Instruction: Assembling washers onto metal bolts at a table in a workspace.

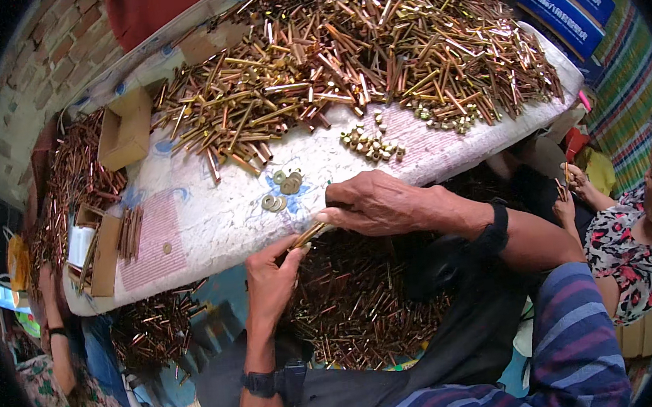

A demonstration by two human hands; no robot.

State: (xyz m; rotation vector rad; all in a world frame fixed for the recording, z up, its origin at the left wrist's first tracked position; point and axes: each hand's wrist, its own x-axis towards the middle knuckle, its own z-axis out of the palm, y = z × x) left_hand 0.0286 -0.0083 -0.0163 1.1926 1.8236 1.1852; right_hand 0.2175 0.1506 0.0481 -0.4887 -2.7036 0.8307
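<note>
A brass-coloured metal rod (pixel 310 234) is sitting between the two hands, just off the near edge of the table, slanting up toward the right. The left hand (pixel 268 282) is grasping its lower end, thumb and fingers pinching it. The right hand (pixel 376 203) is reaching in from the right with its fingers curled and its thumb lying at the rod's upper end (whether the fingers are gripping anything, I cannot tell, as the hand is hiding it).

Just beyond the hands, a few flat washers (pixel 271 203) are lying in a small cluster on the table (pixel 218 205). Farther right, a heap of small nuts (pixel 373 143) is resting on the cloth, and more nuts (pixel 450 119) are lying along the edge of a large pile of rods (pixel 359 53) that is covering the far side. To the left, an open cardboard box (pixel 124 132) is standing tilted, and a smaller box (pixel 103 258) is sitting nearer, with loose rods (pixel 130 232) lying beside it. Below the table, another pile of rods (pixel 367 324) is spreading. At the right, a person in a patterned top (pixel 633 254) is holding rods too.
</note>
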